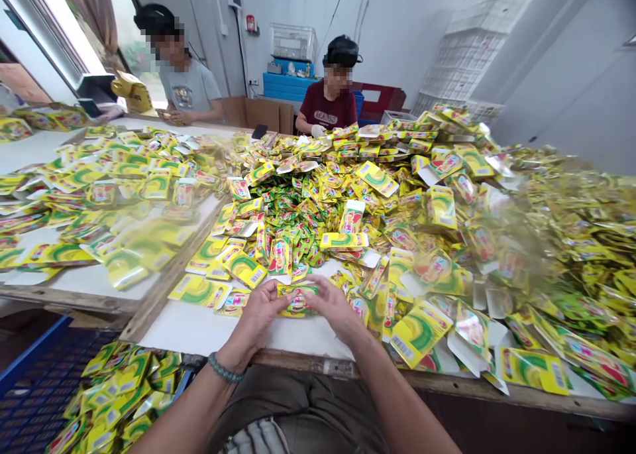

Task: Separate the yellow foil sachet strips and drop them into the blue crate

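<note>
My left hand [262, 313] pinches the left end of a small yellow candy box [299, 303] with green and pink-red print. The fingers of my right hand [332, 306] close on the box's other end, so it lies level between both hands just above the table's near edge. Directly beyond my fingers, an open-flapped yellow box [281, 258] leans on the pile. To the left, a flattened yellow box [199, 291] rests on the white tabletop [173, 325]. Small green candy sachets [298, 222] are heaped farther back among the boxes.
A high mound of yellow boxes [442, 202] fills the right side. Left of a wooden divider [171, 268] more boxes spread over another table section. Below left stands a blue crate [34, 368] with filled yellow boxes [116, 394]. Two people [330, 106] [186, 86] sit across the table.
</note>
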Available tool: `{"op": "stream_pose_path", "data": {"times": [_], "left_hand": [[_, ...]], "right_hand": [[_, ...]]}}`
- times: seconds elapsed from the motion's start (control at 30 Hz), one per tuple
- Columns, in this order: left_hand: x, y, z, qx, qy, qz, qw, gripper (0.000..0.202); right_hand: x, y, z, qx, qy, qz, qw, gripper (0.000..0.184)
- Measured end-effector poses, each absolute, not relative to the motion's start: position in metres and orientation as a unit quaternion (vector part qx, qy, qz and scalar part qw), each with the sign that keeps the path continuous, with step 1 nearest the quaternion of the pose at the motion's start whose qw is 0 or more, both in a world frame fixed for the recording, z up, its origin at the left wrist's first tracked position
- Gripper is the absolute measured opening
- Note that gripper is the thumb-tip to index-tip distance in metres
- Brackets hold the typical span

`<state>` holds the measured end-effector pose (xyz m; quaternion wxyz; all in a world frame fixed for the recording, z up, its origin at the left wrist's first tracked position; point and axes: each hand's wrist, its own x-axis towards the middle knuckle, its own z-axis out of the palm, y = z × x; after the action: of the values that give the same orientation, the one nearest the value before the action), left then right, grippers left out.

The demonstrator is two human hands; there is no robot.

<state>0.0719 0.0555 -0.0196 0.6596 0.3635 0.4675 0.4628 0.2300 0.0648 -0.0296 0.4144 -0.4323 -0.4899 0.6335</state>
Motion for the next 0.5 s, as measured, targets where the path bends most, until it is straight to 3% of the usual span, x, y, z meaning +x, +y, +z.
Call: {"op": "stream_pose_path", "data": {"times": [0.07,0.17,0.23,0.3,0.37,0.5], "left_hand": [[0.068,0.062,-0.016,0.423,0.467,0.417,0.655,0.032],[0.052,0.081,-0.001,0.566,0.483,0.306,0.594,0.027],[0.040,0.099,0.014,0.708,0.503,0.246,0.431,0.037],[0.032,0.117,0.025,0.827,0.494,0.173,0.204,0.055],[0.030,0.135,0.030,0.889,0.449,0.087,0.033,0.060],[0.030,0.163,0.026,0.925,0.374,0.031,-0.062,0.034]], "right_hand": [[0.231,0.065,-0.026,-0.427,-0.534,0.616,0.392,0.036],[0.234,0.067,-0.025,-0.462,-0.536,0.561,0.429,0.030],[0.239,0.070,-0.027,-0.502,-0.505,0.523,0.469,0.026],[0.243,0.073,-0.030,-0.541,-0.489,0.474,0.493,0.022],[0.245,0.075,-0.032,-0.570,-0.498,0.423,0.498,0.017],[0.247,0.075,-0.035,-0.617,-0.522,0.334,0.486,0.017]]}}
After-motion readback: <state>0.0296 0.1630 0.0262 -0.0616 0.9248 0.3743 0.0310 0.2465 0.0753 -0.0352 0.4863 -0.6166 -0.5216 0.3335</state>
